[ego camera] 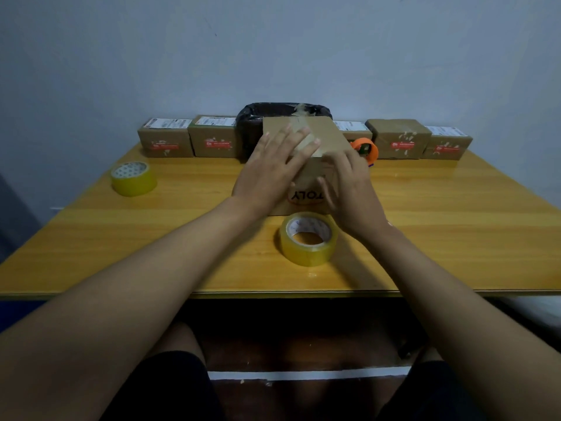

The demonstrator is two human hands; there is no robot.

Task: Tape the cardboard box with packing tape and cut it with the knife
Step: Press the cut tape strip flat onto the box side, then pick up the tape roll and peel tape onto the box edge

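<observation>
Yellow wooden table (455,214) under a pale wall, and the cardboard box (329,138) sits dead centre in front of me, a strip of tape already across its top. Left hand (273,165) lies flat, fingers straight, pressing that strip down so it bonds; right hand (349,189) steadies the near face, fingers loosely spread, gripping nothing. Packing tape roll (309,238) waits just before the box, within easy reach.
</observation>
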